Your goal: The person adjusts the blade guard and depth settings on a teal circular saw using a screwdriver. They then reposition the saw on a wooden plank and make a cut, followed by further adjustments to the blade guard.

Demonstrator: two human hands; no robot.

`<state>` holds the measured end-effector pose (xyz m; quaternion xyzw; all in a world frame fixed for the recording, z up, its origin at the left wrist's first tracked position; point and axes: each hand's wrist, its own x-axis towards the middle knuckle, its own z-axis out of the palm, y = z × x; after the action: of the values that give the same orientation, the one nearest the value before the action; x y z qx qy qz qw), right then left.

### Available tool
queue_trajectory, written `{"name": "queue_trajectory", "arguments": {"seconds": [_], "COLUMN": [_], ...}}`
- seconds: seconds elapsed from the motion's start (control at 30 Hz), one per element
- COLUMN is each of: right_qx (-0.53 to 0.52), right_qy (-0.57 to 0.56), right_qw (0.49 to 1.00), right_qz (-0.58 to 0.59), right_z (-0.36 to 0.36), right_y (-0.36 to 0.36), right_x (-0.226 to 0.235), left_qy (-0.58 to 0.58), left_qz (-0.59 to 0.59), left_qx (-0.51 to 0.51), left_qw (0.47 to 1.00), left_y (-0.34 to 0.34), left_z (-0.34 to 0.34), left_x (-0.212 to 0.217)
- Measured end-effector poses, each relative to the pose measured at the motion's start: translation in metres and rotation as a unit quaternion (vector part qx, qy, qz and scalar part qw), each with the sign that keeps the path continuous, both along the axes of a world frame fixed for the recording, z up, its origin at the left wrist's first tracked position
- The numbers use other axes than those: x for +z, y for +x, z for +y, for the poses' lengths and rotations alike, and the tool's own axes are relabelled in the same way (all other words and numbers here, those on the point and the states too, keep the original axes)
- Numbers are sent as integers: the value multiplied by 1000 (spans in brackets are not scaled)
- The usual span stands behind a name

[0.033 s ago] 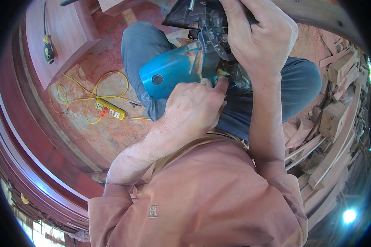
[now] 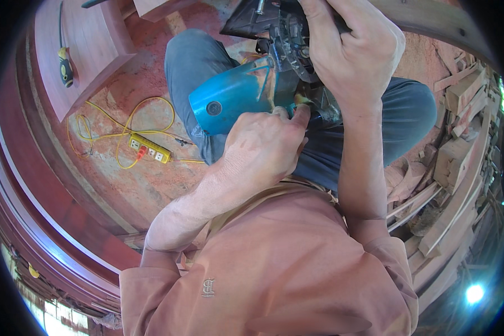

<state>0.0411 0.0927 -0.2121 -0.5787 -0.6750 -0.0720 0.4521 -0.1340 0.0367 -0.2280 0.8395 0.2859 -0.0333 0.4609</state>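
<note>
A teal and black electric power tool rests over my lap, across my blue trouser legs. My left hand is curled against its lower side, thumb and fingertips pinched on a small part where the teal body meets the black section. My right hand grips the tool's black upper part from above. What the left fingertips pinch is hidden.
A yellow power strip with a looped yellow cord lies on the sawdust-covered floor at left. A yellow-and-black-handled screwdriver sits on a reddish wooden board. Stacked wood offcuts fill the right side. Curved reddish wooden rails run along the left.
</note>
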Motion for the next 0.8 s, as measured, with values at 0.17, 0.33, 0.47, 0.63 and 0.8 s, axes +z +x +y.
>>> {"name": "queue_trajectory", "arguments": {"seconds": [0.17, 0.33, 0.47, 0.63, 0.8], "right_qx": [-10, -2, 0, 15, 9], "right_qy": [2, 17, 17, 32, 33], "right_qw": [1000, 1000, 1000, 999, 998], "right_qz": [5, 22, 14, 29, 51], "right_z": [2, 3, 3, 3, 8], "right_y": [4, 3, 3, 5, 3], "right_x": [-9, -8, -5, -8, -9], "left_qy": [-5, -8, -6, -3, -1], "left_qz": [-2, 7, 12, 4, 0], "left_qx": [0, -4, -8, -7, -1], "left_qw": [1000, 1000, 1000, 1000, 1000], "left_y": [0, 2, 3, 2, 4], "left_z": [2, 3, 3, 4, 4], "left_x": [1, 1, 1, 0, 0]}}
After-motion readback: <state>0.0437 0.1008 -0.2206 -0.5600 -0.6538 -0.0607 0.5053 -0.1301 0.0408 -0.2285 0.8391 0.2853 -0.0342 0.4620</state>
